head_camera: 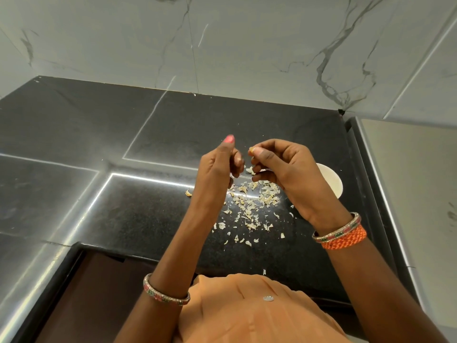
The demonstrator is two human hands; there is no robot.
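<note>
My right hand (pixel 284 174) is raised above the black counter (pixel 138 219) and pinches a small pale garlic clove (pixel 251 150) between thumb and fingertips. My left hand (pixel 217 167) is close beside it, thumb up and fingers curled; what it holds, if anything, is hidden. A flake of skin (pixel 249 170) shows between the two hands. Below them a scatter of pale garlic skins (pixel 252 206) lies on the counter. One unpeeled clove (pixel 188 193) sits to the left of the scatter.
A white bowl (pixel 332 180) stands on the counter behind my right wrist, mostly hidden. Marble wall tiles (pixel 247 45) rise at the back and right. The counter's front edge (pixel 148 258) steps down near my body. Bangles circle both wrists.
</note>
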